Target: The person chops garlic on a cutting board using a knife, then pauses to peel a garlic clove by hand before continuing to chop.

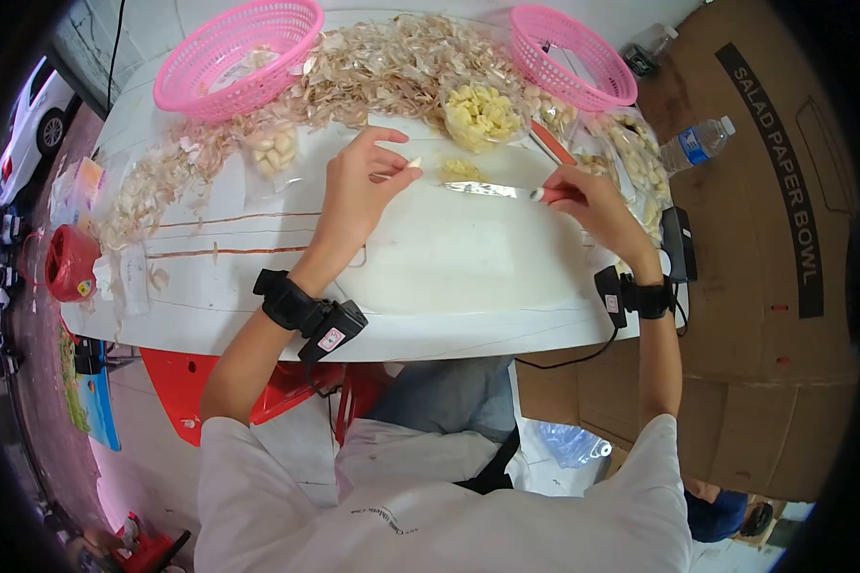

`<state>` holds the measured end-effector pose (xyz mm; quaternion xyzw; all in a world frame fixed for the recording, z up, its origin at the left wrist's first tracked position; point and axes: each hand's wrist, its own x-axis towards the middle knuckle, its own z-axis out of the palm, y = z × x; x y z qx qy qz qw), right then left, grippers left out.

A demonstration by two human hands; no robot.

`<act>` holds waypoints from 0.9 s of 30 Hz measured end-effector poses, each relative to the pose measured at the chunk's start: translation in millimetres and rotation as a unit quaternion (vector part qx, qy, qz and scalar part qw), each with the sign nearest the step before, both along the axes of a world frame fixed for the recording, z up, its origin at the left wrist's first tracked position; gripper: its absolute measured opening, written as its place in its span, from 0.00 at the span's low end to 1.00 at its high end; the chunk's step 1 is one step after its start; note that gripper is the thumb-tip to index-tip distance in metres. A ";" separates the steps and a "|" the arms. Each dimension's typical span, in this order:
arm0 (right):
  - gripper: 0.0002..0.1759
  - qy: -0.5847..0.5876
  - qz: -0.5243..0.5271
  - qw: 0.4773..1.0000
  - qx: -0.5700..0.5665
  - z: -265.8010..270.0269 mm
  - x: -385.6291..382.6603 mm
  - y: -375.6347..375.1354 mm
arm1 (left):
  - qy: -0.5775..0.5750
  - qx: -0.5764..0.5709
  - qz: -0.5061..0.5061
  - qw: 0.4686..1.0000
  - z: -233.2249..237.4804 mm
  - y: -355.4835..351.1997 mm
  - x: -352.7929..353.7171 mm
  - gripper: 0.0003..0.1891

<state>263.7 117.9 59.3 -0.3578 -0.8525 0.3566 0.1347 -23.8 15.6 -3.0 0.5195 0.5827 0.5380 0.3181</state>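
My left hand (365,181) is raised over the left end of the white cutting board (468,258), pinching a small pale garlic clove (415,163) between thumb and fingers. My right hand (588,205) grips a knife (487,190), whose blade points left across the upper part of the board. Just beyond the blade lies a little heap of chopped garlic (461,170). Behind it stands a clear bowl of cut yellowish garlic pieces (483,116). A tool with an orange-red handle (550,143) rests beside the bowl, partly hidden by my right hand.
Loose garlic skins (382,62) cover the far side of the table, between two pink baskets (239,95) (573,86). Bags of cloves (273,151) (631,158) lie on both sides. A water bottle (698,145) and a large cardboard box (764,239) are at the right.
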 end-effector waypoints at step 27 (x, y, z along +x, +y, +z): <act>0.15 -0.020 0.009 0.996 0.086 -29.3 -45.8 -57.6 | 0.146 -0.039 -0.005 0.988 0.6 -8.7 14.8 0.05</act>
